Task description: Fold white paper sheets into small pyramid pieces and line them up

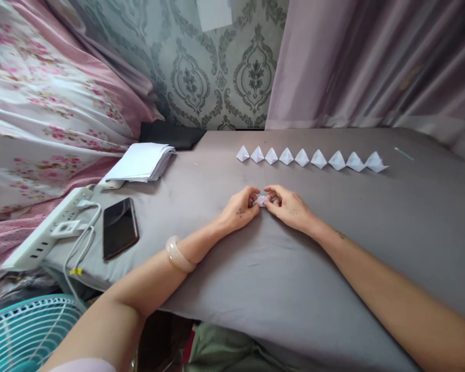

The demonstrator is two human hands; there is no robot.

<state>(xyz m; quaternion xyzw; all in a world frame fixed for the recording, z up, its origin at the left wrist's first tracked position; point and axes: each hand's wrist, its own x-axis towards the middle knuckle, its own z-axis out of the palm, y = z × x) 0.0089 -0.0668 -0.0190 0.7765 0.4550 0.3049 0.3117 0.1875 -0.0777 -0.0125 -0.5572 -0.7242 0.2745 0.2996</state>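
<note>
A small folded piece of white paper is pinched between my two hands, just above the grey cloth of the table. My left hand grips its left end between thumb and fingers. On the other end, my right hand is closed in the same way. The fingers hide much of the paper, so its full shape does not show. Beyond my hands stands a row of several folded white paper pieces with pointed tops, running from the middle toward the right.
At the left lie a stack of white paper, a black phone and a white power strip with cables. A black folder-like item is by the wall. A thin green stick lies far right. A turquoise fan stands lower left.
</note>
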